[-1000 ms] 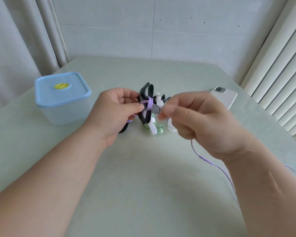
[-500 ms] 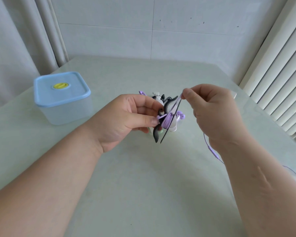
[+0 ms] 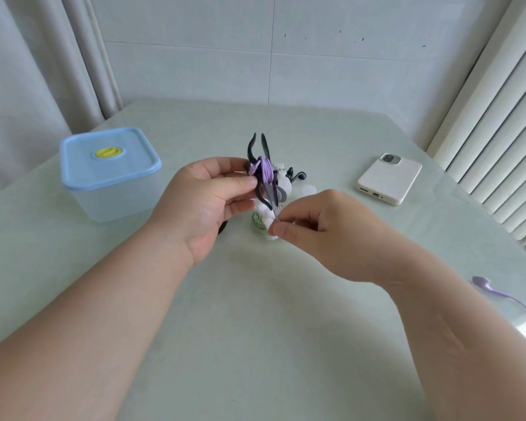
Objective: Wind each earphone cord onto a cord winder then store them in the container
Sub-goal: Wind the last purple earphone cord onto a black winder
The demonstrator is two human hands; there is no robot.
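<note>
Far left on the table point(image 3: 255, 299) stands the container point(image 3: 116, 202), its blue lid point(image 3: 110, 159) on. Nothing goes in until I open it, and with both hands busy I risk dropping the winder if I reach for it too soon.

My left hand point(image 3: 204, 205) pinches the black cord winder point(image 3: 259, 180) between thumb and fingers, upright above the table, with the purple cord point(image 3: 266, 170) wrapped in several turns round its middle. I hold it by one side only, so a hard tug could twist it out of my fingers or pull the turns off over the prongs.

Below it the other earphones point(image 3: 266, 223), white and green, lie in a heap; the trailing strand could snag them and drag them along.

My right hand point(image 3: 325, 226), nearer and to the right, has thumb and forefinger pressed together on the strand, which is blurred there. If I let it go slack, the wraps may loosen.

A phone point(image 3: 389, 178) lies far right, well apart. Near right, the cord's loose end point(image 3: 483, 282) rests on the table and may catch as it is drawn in.
</note>
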